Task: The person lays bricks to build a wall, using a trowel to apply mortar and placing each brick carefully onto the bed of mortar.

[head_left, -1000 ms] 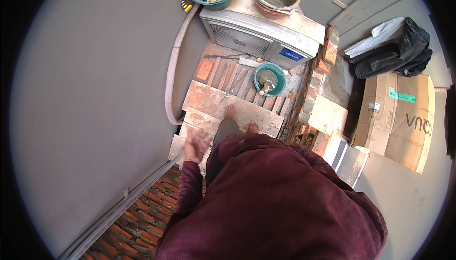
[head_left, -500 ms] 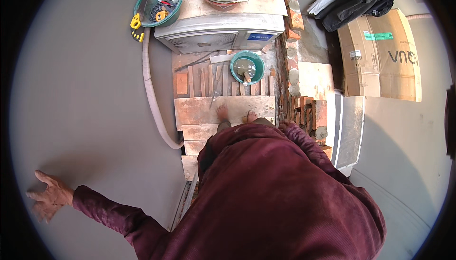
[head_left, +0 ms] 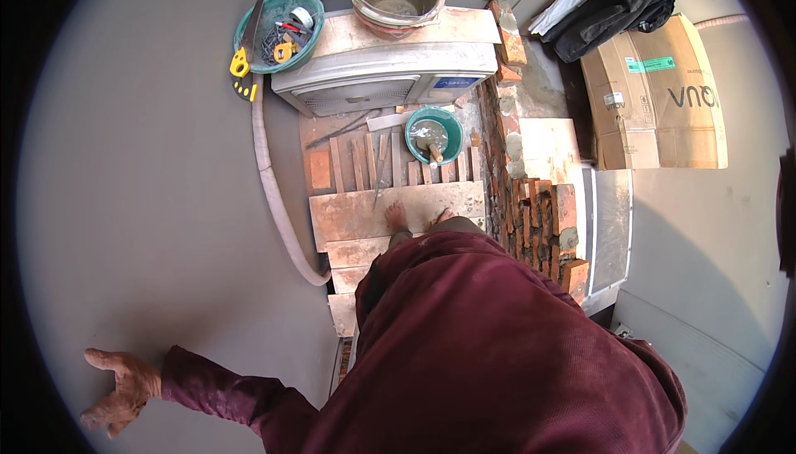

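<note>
My left hand is stretched out at the lower left, against or close to the grey wall; I cannot tell if it touches. Its fingers are spread and nothing is in them. My right hand is out of the picture, hidden by my body in its maroon shirt. I stand barefoot on worn boards. Ahead of my feet is a teal bucket holding greyish water and a wooden-handled tool. On my right runs a partly built brick wall.
An air-conditioner unit ahead bears a mortar-smeared bucket. Beside it are a teal basin of small tools and a yellow-handled saw. A wrapped pipe hangs along the left wall. Far right are a cardboard box and dark clothing.
My left hand has shifted down and slightly right in the picture, still spread. My right hand, earlier beside the brick wall, has gone out of sight. The scene sits slightly lower.
</note>
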